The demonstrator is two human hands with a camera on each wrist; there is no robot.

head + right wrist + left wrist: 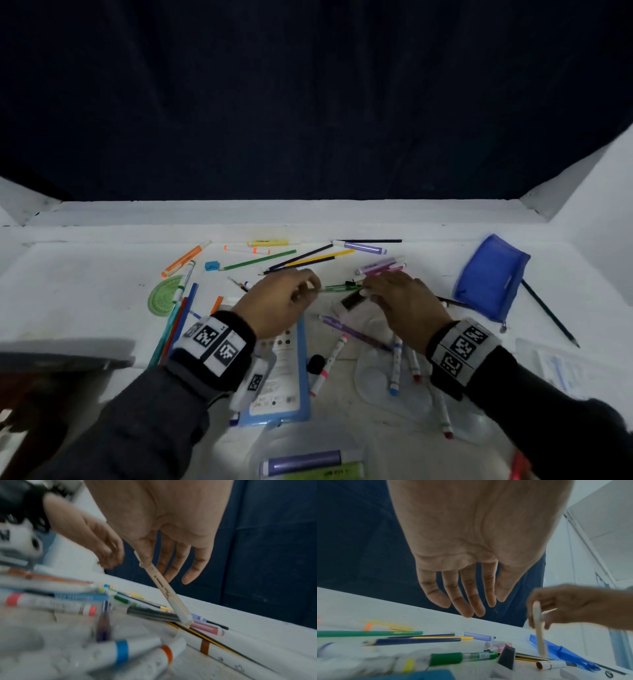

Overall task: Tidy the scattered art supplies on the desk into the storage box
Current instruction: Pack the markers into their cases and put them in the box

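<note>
The right hand (171,527) is pinching a beige pen (169,593) in a narrow grip above the worktop (102,284), while the left hand (471,547) is hanging wide, holding nothing.

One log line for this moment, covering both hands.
left hand: open, empty | right hand: holds beige pen, tilted

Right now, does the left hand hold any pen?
No, in the left wrist view the left hand hangs with straight fingers above the desk and holds nothing.
</note>
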